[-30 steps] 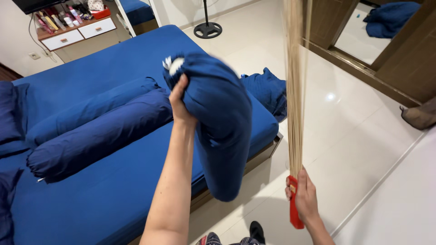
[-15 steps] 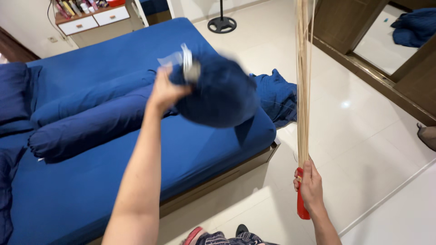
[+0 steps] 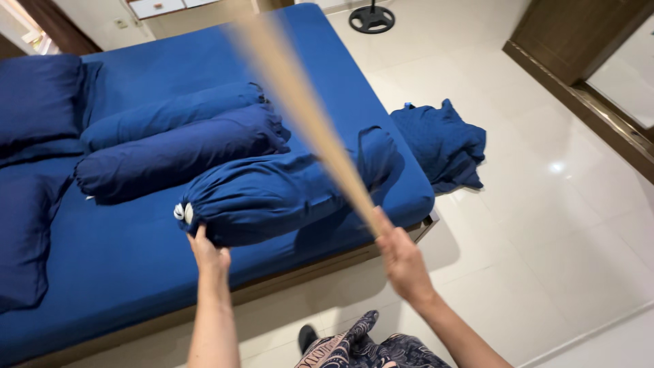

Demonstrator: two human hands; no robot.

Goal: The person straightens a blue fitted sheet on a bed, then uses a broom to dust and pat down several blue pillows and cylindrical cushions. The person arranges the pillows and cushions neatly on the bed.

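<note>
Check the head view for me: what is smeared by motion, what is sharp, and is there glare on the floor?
Head view: the stick broom in the right hand is a tan motion streak, bristles unreadable; the bolster under the left hand and the bed are sharp; a small bright glare spot sits on the glossy floor tiles; soft shadow falls beside the bed frame.

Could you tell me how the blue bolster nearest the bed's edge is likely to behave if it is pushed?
The bolster is a long cylinder, so it would probably roll. Its wrinkled cover suggests it is soft and likely bends when lifted by one end. The left hand touches its end.
</note>
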